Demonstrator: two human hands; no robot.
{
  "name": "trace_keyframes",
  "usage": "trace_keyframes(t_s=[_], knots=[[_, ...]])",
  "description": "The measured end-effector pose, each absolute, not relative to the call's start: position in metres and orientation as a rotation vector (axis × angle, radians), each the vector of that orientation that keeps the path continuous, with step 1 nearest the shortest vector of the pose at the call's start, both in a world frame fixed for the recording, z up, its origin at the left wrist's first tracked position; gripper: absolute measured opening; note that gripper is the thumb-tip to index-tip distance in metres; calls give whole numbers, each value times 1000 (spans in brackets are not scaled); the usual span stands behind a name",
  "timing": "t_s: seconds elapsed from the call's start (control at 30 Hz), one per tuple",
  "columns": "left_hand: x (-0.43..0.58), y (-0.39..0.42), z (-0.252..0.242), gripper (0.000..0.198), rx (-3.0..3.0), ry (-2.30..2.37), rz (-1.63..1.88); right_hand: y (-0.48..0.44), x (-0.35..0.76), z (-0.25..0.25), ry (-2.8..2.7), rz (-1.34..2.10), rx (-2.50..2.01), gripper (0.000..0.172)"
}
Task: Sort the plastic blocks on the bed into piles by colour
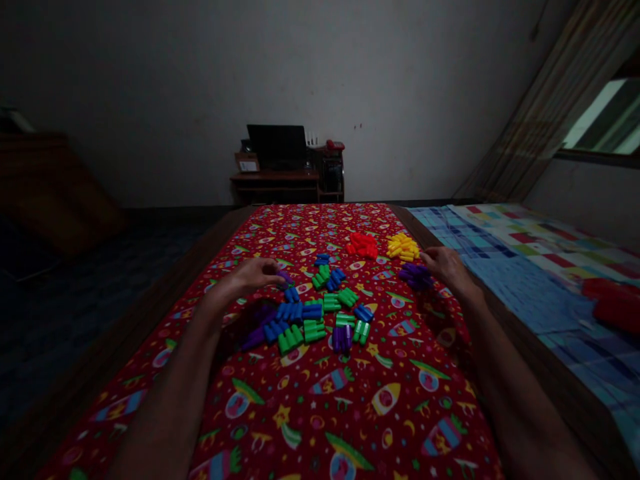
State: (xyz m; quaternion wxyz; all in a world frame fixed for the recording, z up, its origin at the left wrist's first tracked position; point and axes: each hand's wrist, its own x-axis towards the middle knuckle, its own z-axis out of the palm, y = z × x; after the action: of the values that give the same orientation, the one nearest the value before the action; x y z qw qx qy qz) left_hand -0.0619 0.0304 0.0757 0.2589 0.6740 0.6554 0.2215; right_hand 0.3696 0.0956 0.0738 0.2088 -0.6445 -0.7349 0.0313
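My left hand (257, 272) is closed in a pinch on a purple plastic piece (284, 276), just above the left side of the scattered pieces. Blue plastic pieces (290, 311) and green plastic pieces (315, 331), each like short tubes side by side, lie mixed below it. More purple pieces (343, 339) are among them, some in shadow by my left forearm. My right hand (447, 265) has its fingertips pressed together beside a purple pile (416, 276); whatever they hold is hidden.
A red pile (362, 245) and a yellow pile (403, 247) lie farther back on the patterned red cloth (345, 407). A bed with a checked cover (480, 247) adjoins the table's right side. Beyond the table, a desk (275, 177) carries a monitor (277, 147).
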Motion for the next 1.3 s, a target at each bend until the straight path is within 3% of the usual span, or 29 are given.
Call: trace_keyframes(t_s=[0.07, 0.2, 0.3, 0.57, 0.73, 0.87, 1.13, 1.3], knots=[[-38, 26, 82, 35, 1818, 1678, 746, 81, 338, 80, -2040, 206, -1597, 35], [21, 13, 81, 37, 1796, 1388, 817, 44, 269, 71, -2179, 781, -908, 33], [46, 6, 78, 35, 1870, 1321, 811, 27, 245, 61, -2239, 794, -765, 29], [-25, -3, 81, 53, 1964, 1682, 649, 66, 315, 79, -2383, 340, -1394, 31], [-86, -30, 49, 48, 1885, 1882, 426, 78, 352, 84, -2427, 195, -1942, 24], [-94, -40, 30, 43, 1895, 1871, 381, 75, 348, 82, -2319, 20, -2180, 29], [-73, -33, 29, 32, 1992, 1991, 340, 66, 337, 96, -2237, -52, -2086, 34], [-75, -34, 34, 31, 2013, 2056, 323, 49, 307, 97, -2426, -36, -1697, 31]])
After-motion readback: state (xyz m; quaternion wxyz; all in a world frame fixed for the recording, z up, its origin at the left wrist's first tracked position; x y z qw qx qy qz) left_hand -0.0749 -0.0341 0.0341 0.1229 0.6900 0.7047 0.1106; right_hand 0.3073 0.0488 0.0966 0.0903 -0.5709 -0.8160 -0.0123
